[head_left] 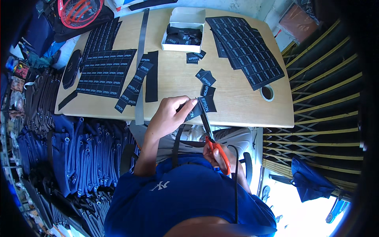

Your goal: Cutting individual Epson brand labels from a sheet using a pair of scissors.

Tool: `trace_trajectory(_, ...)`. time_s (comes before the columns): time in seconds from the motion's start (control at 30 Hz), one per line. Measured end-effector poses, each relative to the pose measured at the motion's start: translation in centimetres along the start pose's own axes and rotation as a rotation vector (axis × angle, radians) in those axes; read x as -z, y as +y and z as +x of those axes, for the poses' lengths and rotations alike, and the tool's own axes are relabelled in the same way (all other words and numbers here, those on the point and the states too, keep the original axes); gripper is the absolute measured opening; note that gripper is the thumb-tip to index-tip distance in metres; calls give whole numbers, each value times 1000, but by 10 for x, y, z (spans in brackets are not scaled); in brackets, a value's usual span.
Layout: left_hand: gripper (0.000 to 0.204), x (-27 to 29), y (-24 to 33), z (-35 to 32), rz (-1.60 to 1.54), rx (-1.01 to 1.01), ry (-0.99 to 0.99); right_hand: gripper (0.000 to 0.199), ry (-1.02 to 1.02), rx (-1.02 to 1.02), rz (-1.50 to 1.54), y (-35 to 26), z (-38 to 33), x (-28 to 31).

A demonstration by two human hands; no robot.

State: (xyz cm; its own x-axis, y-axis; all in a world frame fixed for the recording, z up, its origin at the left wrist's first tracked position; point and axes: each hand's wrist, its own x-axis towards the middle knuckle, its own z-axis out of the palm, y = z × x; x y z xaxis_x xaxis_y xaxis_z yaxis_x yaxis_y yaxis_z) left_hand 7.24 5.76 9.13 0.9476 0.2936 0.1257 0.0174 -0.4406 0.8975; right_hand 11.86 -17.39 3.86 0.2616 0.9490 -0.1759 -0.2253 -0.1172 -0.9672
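Near the table's front edge, my left hand (175,112) pinches a black label strip (192,114) with white print between thumb and fingers. My right hand (213,154) is wrapped round the red-orange handles of a pair of scissors (219,156). Its blades reach up to the strip, beside my left thumb, and part of the strip lies between or behind them. Several cut black labels (207,78) lie loosely just beyond the blades. Farther back, a small pile of cut labels (193,58) sits in front of an open white box (182,47) with black pieces inside.
Sheets of printed labels lie at the table's left (106,71) and right (249,51). Uncut label strips (136,85), a plain black strip (151,79) and a long grey metal ruler (142,47) lie left of centre. A tape roll (267,93) rests near the right edge. Blue bags (85,158) hang below left.
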Motion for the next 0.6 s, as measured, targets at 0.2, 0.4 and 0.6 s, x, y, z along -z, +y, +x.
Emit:
trace_trajectory(0.2,33,1,2,3,-11,48,-26,50,15,-79,35,0,2,0)
trace_trajectory(0.4,34,0,2,7,-2,34,-40,49,56,-102,-4,-4,-2,-2)
trace_trajectory(0.6,35,-1,1,13,-4,55,-62,47,74,-79,18,-2,-1,-2)
